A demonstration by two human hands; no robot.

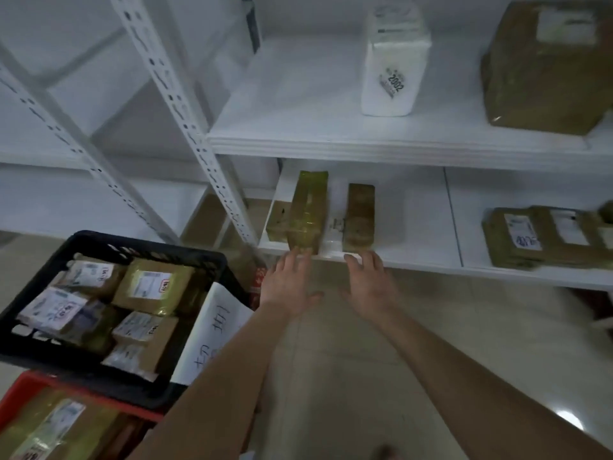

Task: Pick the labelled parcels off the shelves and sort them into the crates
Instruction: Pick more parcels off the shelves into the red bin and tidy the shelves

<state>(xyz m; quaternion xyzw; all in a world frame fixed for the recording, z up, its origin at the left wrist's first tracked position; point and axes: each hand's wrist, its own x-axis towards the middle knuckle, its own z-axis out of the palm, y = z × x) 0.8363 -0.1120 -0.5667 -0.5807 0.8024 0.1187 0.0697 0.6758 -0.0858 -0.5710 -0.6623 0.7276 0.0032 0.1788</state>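
Outstretched, left hand [288,284] and right hand [371,287] are held flat, nothing grasped, at the lower shelf [428,260], seemingly touching a taped parcel [306,214] and a brown parcel [360,217].

Bare left grip [288,284] and bare right grip [371,286], broad across the back, fingers long and tapering, thumbs on the inner sides. Just behind each grip a narrower bare wrist. Further back from the grips, left forearm [225,376] and right forearm [464,376], both bare, long and smooth in outline, broadening steadily toward the lower edge. Uncovered from fingertips back, as far as seen. Nails and knuckles too blurred to tell.
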